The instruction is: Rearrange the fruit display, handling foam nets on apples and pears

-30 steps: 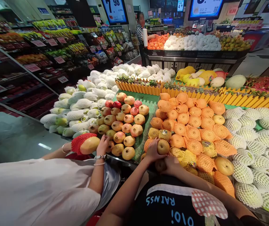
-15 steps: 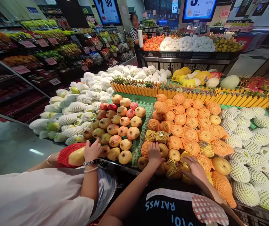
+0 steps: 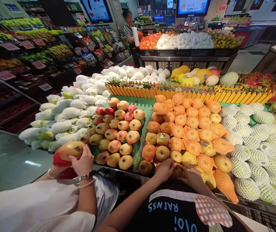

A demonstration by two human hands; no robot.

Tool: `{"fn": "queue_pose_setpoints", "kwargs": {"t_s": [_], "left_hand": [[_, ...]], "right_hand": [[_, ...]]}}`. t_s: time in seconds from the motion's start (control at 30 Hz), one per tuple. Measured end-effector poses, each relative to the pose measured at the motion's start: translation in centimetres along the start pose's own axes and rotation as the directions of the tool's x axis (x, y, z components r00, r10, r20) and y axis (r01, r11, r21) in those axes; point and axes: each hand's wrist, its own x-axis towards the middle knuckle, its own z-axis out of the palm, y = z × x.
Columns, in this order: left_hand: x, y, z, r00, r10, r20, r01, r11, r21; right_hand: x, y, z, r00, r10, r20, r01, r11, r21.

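Round brown pear (image 3: 177, 172) is flanked by left hand (image 3: 165, 170) and right hand (image 3: 195, 178), presumably for two-sided support; fingers are curled inward, whether clamped cannot be told.

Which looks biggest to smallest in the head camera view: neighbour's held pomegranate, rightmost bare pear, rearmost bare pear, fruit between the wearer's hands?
1. Neighbour's held pomegranate
2. Rightmost bare pear
3. Rearmost bare pear, though farther from the camera

Unranked: wearer's fruit, mostly covered.

One view, from the wearer's head — facing forward and down, close above the fruit stand (image 3: 147, 111).
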Motion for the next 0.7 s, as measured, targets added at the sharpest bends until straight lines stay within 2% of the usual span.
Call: {"fn": "queue_pose_setpoints", "kwargs": {"t_s": [0.1, 0.27, 0.37, 0.5, 0.7], "left_hand": [[0.4, 0.2, -0.4, 0.998, -0.053, -0.015, 0.052, 0.998, -0.04], [1.2, 1.0, -0.9, 0.995, -0.078, 0.066, 0.067, 0.986, 0.153], [1.0, 1.6, -0.7, 0.993, -0.075, 0.089, 0.052, 0.97, 0.238], [0.5, 2.6, 0.4, 0.99, -0.108, 0.095, 0.069, 0.936, 0.344], [0.2, 2.9, 1.1, 0.99, -0.132, 0.045, 0.105, 0.92, 0.377]], "right_hand": [[1.1, -1.4, -0.1, 1.0, 0.016, 0.013, -0.015, 0.998, -0.06], [2.5, -2.7, 1.1, 1.0, 0.013, 0.024, -0.011, 0.995, -0.095], [2.4, -2.2, 2.2, 1.0, 0.018, 0.011, -0.017, 0.997, -0.073], [1.5, -1.1, 3.1, 1.0, -0.02, -0.021, 0.019, 0.999, -0.044], [-0.5, -0.5, 4.6, 0.994, -0.001, -0.11, 0.007, 0.998, 0.055]]}}
